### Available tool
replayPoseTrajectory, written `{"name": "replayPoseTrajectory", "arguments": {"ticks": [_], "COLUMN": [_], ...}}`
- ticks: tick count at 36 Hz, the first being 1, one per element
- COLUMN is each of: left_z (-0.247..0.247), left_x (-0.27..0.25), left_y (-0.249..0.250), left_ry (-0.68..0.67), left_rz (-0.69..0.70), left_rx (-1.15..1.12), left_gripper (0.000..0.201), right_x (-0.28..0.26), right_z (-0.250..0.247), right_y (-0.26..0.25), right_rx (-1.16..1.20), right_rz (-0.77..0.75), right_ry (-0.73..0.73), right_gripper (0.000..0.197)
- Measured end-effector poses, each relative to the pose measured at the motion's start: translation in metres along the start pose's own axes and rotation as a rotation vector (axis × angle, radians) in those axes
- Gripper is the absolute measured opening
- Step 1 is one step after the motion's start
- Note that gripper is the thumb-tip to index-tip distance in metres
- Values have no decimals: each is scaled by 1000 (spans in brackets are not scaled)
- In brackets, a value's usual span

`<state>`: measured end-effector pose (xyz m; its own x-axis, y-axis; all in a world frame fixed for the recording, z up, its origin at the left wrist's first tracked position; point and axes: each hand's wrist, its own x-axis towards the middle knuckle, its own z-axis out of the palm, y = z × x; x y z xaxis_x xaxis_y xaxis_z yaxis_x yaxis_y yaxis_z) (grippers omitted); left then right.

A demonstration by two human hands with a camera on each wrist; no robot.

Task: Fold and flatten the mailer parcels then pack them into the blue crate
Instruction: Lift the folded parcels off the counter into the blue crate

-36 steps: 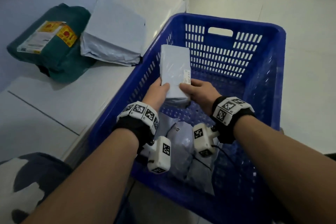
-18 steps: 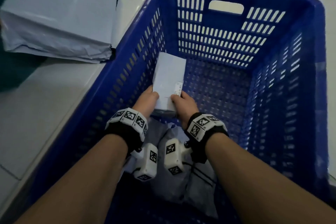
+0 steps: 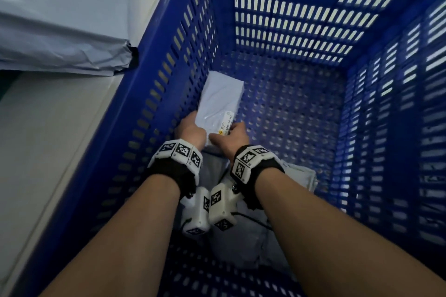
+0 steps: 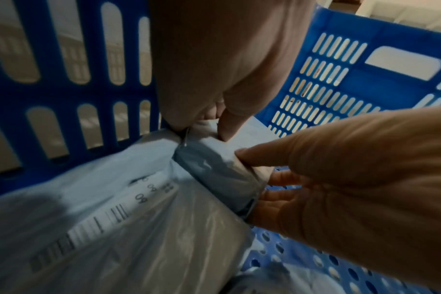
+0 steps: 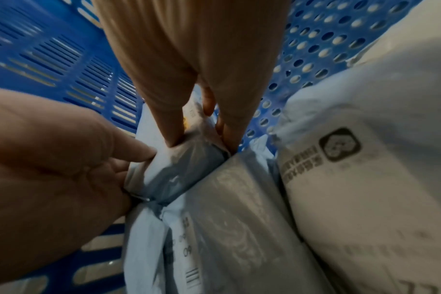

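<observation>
1. blue crate [image 3: 169, 60]: deep blue plastic, walls cut with rows of slots, floor dotted with round holes.
2. folded mailer parcel [image 3: 220, 99]: pale grey-white, with a white label bearing a yellow mark.
3. wristbands [image 3: 177, 152]: black, carrying white blocks with black square codes.
4. desk [image 3: 48, 140]: off-white.

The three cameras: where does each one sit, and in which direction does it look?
Head: worn on the head, looks down into the blue crate; shows both forearms, left hand and right hand gripping the folded parcel.
Left wrist: on the left wrist, looks along the left hand toward the crate wall; the right hand enters too.
Right wrist: on the right wrist, looks along the right hand at the crate floor.
Shared: both wrist views show the same parcel end.
</observation>
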<state>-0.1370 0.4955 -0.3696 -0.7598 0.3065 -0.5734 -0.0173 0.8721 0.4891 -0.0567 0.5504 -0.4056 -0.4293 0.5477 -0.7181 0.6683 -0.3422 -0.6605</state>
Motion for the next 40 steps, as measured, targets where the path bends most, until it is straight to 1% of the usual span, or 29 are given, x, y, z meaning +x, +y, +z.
{"name": "replayPoseTrajectory", "arguments": {"ticks": [4, 7, 9, 10, 12, 17, 19, 22, 24, 27, 29, 30, 33, 35, 36, 37, 40], "left_z": [1, -5, -12, -15, -19, -14, -10, -9, -9, -4, 0, 2, 7, 8, 9, 9, 8], "left_x": [-2, -3, -3, -3, -5, -13, -16, -21, -22, -18, -17, -16, -11, -9, -5, -3, -1], "left_y": [-6, -5, -4, -4, -6, -12, -11, -8, -8, -13, -17, -18, -18, -15, -16, -16, -15], "left_ry": [-32, -60, -67, -81, -98, -101, -114, -105, -115, -118, -131, -140, -155, -160, -143, -136, -189], "left_rz": [-29, -70, -21, 14, 42, 31, 1, -20, -42, -58, -83, -69, -73, -91, -98, -102, -66], "left_rx": [-8, -49, -105, -152, -228, -241, -244, -253, -261, -209, -266, -271, -292, -313, -325, -317, -235], "left_gripper": [52, 43, 38, 39, 41, 43, 44, 41, 38, 34, 37, 38, 48, 50, 51, 51, 51], "right_x": [6, 8, 5, 3, 0, 0, 0, -1, -2, -1, 1, 3, 7, 9, 10, 10, 12], "right_z": [4, -2, -1, 1, 5, 4, 4, 3, 2, 2, 4, 4, 5, 6, 6, 6, 7], "right_y": [7, 17, 22, 24, 26, 27, 30, 31, 30, 30, 31, 31, 32, 33, 33, 33, 33], "right_rx": [-89, -187, -223, -227, -222, -184, -151, -110, -105, -167, -216, -228, -218, -196, -195, -196, -198], "right_rz": [27, 13, -14, -27, -43, -68, -86, -120, -119, -134, -144, -144, -118, -96, -88, -82, -78], "right_ry": [-31, -30, -2, 20, 47, 14, 8, 17, -5, -39, -46, -46, -64, -71, -70, -69, -68], "right_gripper": [64, 61, 58, 57, 56, 54, 48, 35, 31, 30, 31, 34, 36, 35, 34, 33, 33]}}
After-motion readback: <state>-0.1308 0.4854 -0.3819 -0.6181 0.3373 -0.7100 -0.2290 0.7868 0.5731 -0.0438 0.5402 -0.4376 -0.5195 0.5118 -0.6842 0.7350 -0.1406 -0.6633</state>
